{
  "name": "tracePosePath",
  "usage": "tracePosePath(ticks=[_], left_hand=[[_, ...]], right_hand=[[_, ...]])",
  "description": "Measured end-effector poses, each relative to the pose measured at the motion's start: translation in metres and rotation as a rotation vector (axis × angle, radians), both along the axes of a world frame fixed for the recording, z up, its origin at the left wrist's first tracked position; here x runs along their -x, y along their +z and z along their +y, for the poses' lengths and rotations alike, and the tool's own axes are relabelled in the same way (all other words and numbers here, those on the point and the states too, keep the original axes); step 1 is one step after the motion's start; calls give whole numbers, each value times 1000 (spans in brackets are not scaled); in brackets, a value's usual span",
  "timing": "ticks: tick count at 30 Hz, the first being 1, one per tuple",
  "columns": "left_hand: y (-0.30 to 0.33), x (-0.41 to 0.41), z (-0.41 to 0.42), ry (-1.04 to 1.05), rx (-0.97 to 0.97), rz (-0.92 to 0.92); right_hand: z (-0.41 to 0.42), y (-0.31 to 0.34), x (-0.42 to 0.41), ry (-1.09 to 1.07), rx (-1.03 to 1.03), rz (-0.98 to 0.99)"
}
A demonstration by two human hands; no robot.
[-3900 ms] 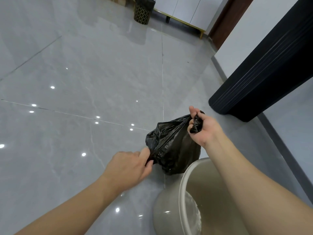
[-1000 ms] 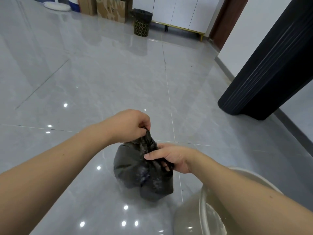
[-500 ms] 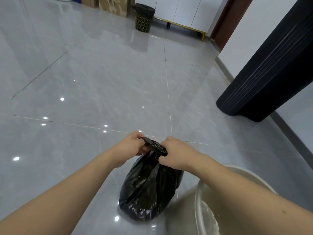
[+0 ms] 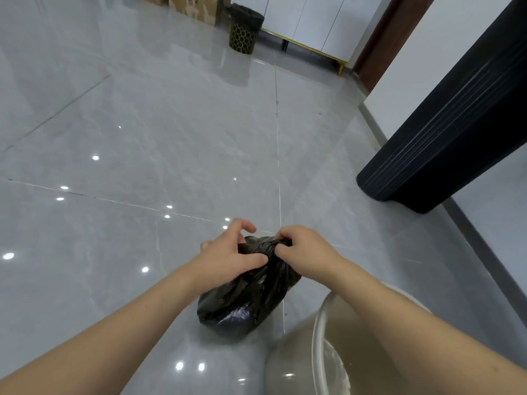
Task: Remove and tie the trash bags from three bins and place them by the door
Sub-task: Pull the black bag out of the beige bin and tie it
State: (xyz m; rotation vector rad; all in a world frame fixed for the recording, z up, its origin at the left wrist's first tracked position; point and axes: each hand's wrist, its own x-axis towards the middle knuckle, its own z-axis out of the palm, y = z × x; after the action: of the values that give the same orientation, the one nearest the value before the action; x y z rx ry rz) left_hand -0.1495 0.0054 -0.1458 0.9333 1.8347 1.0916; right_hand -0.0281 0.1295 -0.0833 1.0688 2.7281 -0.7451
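A beige bin (image 4: 322, 352) stands at the lower right edge of the view, its pale rim curving under the person's right forearm; its inside shows a bare beige wall with no liner, though the bottom is hidden. Just beside it to the left, a black trash bag (image 4: 248, 303) sits on the glossy grey tile floor (image 4: 142, 138), bulging and full, its contents unseen. Both hands work at the bag's gathered neck: the left hand (image 4: 231, 256) presses its thumb against the twisted plastic with the other fingers raised and loosely spread, while the right hand (image 4: 302, 253) pinches the bunched top with curled fingers.

Beyond the bag, the floor runs open and reflective toward the far wall, crossed by thin grout lines. On the right, a dark ribbed panel (image 4: 445, 132) juts out from a white wall, narrowing the way along that side.

At the far end, a black bin with a gold honeycomb pattern (image 4: 242, 35) stands with a black liner folded over its rim; what it holds cannot be seen. Cardboard boxes (image 4: 194, 7) sit to its left, a white cabinet on gold legs (image 4: 308, 21) to its right, and a brown door frame (image 4: 382, 38) beyond that.
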Motion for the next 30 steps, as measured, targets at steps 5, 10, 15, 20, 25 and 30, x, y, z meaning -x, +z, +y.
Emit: tracePosePath(ticks=[5,10,15,20,25,30], left_hand=[[-11,-1,4,155,-61,777],[-18,-1,3,82,-208,999],[-19,0,-12,34,-298,682],[-8,-12,-24,-49,-210,341],[-13,-18,-18,-23,-197,476],[-1,-18,-9,248,-248,14]], right_hand=[[-3,13,-1,-281,626,-26],[-9,16,-3,-268,1024,-141],[-3,2,-6,-327,1020,-39],[5,0,-7,-397,943,47],[6,-1,-6,-377,980,21],[12,0,-1,-446,750,166]])
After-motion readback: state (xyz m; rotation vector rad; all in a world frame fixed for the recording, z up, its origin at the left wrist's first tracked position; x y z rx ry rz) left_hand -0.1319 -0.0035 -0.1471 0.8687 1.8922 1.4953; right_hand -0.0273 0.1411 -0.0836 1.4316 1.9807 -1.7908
